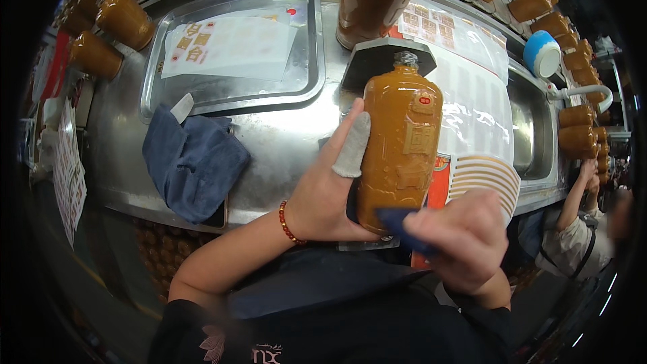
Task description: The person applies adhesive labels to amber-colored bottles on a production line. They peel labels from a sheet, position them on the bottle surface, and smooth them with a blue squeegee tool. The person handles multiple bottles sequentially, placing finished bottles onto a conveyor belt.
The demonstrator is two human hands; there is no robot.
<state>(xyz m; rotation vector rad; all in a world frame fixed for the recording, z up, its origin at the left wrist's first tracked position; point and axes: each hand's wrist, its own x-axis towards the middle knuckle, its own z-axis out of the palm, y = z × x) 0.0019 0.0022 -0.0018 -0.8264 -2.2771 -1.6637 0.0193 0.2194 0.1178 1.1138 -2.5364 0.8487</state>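
In the middle, a brown glazed bottle (397, 135) with a bare glass neck tilts away from me. It bears raised gold decals and a small red seal. My left hand (330, 189) grips it from the left and below, with a pale finger cot on one finger. At the bottle's lower right, my right hand (465, 236) pinches a dark blue piece (404, 226) against the surface. Motion blurs that hand, and I cannot tell whether the piece is cloth or a scraper. Behind the bottle's neck lies a dark angular stand (364, 61).
A metal tray (313, 47) with decal sheets (229, 44) lies at the back left. Nearer is a crumpled blue cloth (192, 162). Another brown bottle (374, 7) stands behind. Decal sheets (472, 108) and a sink (532, 121) are on the right. A co-worker's arm (576, 192) shows far right.
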